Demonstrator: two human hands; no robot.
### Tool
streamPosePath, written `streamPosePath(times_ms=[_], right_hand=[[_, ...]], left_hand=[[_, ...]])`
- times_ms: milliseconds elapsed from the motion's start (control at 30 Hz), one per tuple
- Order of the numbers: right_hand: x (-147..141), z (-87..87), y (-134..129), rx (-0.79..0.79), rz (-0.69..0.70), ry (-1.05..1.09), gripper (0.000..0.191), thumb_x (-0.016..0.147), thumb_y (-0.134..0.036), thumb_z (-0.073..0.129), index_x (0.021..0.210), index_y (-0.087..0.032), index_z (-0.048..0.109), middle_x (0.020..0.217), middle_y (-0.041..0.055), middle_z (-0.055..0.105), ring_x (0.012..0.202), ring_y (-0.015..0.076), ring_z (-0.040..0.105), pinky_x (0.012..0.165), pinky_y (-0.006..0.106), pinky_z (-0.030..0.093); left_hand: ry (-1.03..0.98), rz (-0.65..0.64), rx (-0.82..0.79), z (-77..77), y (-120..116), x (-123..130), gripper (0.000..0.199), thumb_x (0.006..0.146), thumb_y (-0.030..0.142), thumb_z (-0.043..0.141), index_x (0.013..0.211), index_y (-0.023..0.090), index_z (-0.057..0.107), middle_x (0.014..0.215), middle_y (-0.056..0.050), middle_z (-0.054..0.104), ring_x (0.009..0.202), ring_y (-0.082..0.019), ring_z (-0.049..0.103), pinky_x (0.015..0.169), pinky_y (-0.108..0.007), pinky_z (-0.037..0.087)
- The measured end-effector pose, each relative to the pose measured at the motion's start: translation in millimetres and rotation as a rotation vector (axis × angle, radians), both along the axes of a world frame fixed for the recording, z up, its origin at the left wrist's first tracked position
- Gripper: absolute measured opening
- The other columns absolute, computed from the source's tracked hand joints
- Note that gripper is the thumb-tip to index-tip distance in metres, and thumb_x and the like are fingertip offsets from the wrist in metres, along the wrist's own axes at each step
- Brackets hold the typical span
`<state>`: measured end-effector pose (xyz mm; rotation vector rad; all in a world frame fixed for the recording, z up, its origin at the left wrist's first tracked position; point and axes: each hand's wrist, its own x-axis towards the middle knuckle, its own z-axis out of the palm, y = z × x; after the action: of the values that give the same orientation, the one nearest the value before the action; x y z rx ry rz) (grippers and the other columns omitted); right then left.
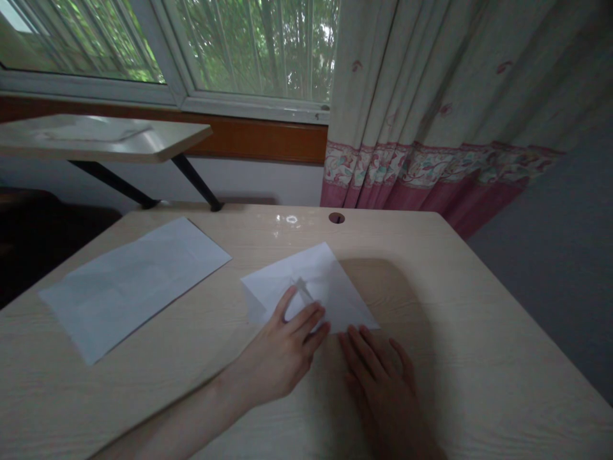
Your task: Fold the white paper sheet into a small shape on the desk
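Note:
A folded sheet of white paper (330, 281) lies flat in the middle of the desk, one corner pointing toward the window. My left hand (287, 351) rests on its near left part, fingers spread and pressing down. Beside the left fingertips the paper shows a small raised crease. My right hand (378, 377) lies lower right, its fingers stretched out and their tips at the paper's near edge. Palms and the paper beneath the left fingers are hidden.
A larger white paper stack (138, 281) lies to the left on the wooden desk (479, 358). A raised shelf (105, 140) on black legs stands at the back left. A round cable hole (336, 218) sits near the back edge, before a curtain (412, 128).

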<state>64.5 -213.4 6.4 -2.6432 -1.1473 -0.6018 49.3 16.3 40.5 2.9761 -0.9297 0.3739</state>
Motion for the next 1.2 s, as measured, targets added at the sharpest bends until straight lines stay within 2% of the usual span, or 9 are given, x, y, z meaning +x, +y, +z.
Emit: streamPosePath(times_ms=[200,333,433,567,633,733,833,967,1200], right_hand=[[-5.0,2.2,-17.2,-0.089,0.151,-0.035,0.04,0.099,-0.028,0.038,0.137,-0.022,0.051,0.135,0.0001,0.058,0.117,0.0166,0.056,0.092,0.034,0.036],[-11.5,5.7,-13.2,-0.15,0.279,-0.01,0.04,0.098,-0.025,0.039,0.136,-0.02,0.052,0.137,0.0004,0.054,0.114,0.0147,0.059,0.081,0.029,0.044],[-8.2,17.9,-6.3,-0.108,0.373,0.094,0.039,0.098,-0.021,0.04,0.136,-0.022,0.051,0.133,0.0003,0.058,0.111,0.0133,0.061,0.083,0.027,0.046],[13.5,39.9,-7.8,-0.083,0.558,0.41,0.039,0.099,-0.019,0.042,0.136,-0.026,0.052,0.133,-0.0009,0.06,0.118,0.0097,0.057,0.097,0.023,0.043],[29.5,46.2,-11.2,-0.056,0.47,0.525,0.034,0.099,-0.019,0.043,0.128,-0.026,0.059,0.131,-0.0002,0.062,0.119,0.0106,0.055,0.1,0.023,0.041],[52.8,48.5,-11.2,-0.03,0.452,0.525,0.027,0.097,-0.017,0.045,0.112,-0.022,0.067,0.117,0.0027,0.068,0.11,0.0143,0.06,0.1,0.031,0.041],[67.6,47.1,-2.6,-0.059,0.467,0.515,0.021,0.094,-0.013,0.049,0.101,-0.02,0.067,0.107,0.0031,0.068,0.101,0.0152,0.059,0.093,0.031,0.043],[73.3,38.1,11.5,-0.089,0.515,0.526,0.007,0.092,-0.023,0.058,0.089,-0.019,0.063,0.093,0.003,0.063,0.09,0.0176,0.055,0.083,0.032,0.043],[67.6,16.2,20.4,-0.074,0.459,0.572,0.025,0.087,-0.038,0.068,0.077,-0.018,0.058,0.089,0.0032,0.059,0.087,0.021,0.05,0.081,0.037,0.038]], left_hand=[[0.038,-0.068,-0.07,4.6,8.5,3.6,0.037,0.089,0.031,0.054,0.123,0.017,0.06,0.132,-0.01,0.059,0.129,-0.027,0.045,0.116,-0.057,-0.01],[0.06,-0.092,-0.144,4.0,13.1,8.7,0.031,0.09,0.026,0.052,0.117,0.016,0.062,0.127,-0.007,0.063,0.133,-0.024,0.042,0.117,-0.053,-0.01],[0.076,-0.097,-0.224,0.8,16.0,14.4,0.024,0.092,0.023,0.051,0.111,0.016,0.064,0.123,-0.006,0.065,0.133,-0.022,0.042,0.119,-0.051,-0.006],[0.083,-0.074,-0.315,-2.9,19.0,21.1,0.018,0.098,0.026,0.049,0.101,0.018,0.064,0.124,-0.002,0.065,0.132,-0.019,0.045,0.12,-0.049,-0.001],[0.083,-0.06,-0.335,-3.9,19.7,23.0,0.017,0.098,0.028,0.05,0.098,0.019,0.064,0.129,-0.002,0.061,0.134,-0.019,0.042,0.12,-0.049,0.002],[0.091,-0.046,-0.342,-4.2,19.6,24.0,0.016,0.098,0.031,0.051,0.098,0.019,0.063,0.134,-0.002,0.058,0.137,-0.02,0.037,0.12,-0.05,0.003],[0.105,-0.024,-0.345,-3.5,18.1,23.3,0.017,0.098,0.033,0.052,0.1,0.018,0.061,0.134,-0.004,0.058,0.137,-0.021,0.037,0.119,-0.051,0.003],[0.101,0.02,-0.335,-3.2,15.3,22.4,0.022,0.095,0.037,0.055,0.107,0.019,0.059,0.14,-0.007,0.052,0.14,-0.025,0.031,0.118,-0.055,0.004],[0.147,0.117,-0.376,-6.9,15.0,23.7,0.024,0.088,0.041,0.064,0.102,0.021,0.059,0.147,-0.007,0.041,0.143,-0.029,0.022,0.117,-0.056,0.008]])
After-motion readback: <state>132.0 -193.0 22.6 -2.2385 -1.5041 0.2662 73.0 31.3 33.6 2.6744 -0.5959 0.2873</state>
